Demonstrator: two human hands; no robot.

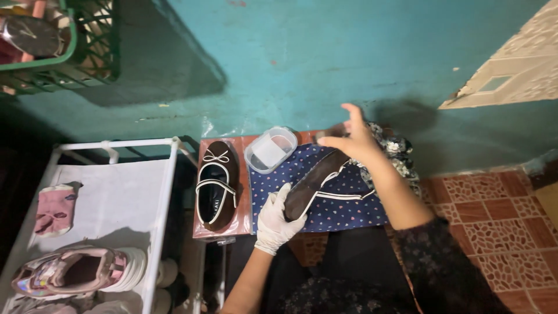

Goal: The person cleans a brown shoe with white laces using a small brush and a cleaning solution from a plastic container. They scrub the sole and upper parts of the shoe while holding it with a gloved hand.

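My left hand (275,221), in a white glove, grips the heel end of a dark brown flat shoe with white trim (317,181), turned sole up over a blue dotted cloth (349,209). My bare right hand (352,139) sits at the shoe's toe end, fingers pinched around something small and blurred that I cannot make out. The matching shoe (217,183) lies upright on a reddish board to the left. A clear plastic container (271,149) stands between the two shoes.
A white shoe rack (165,192) at left carries a pink sock (54,209) and a pink-and-white sneaker (78,270). A green crate (87,64) hangs at top left on the teal wall. Patterned fabric lies behind my right hand. Red tiles cover the floor at right.
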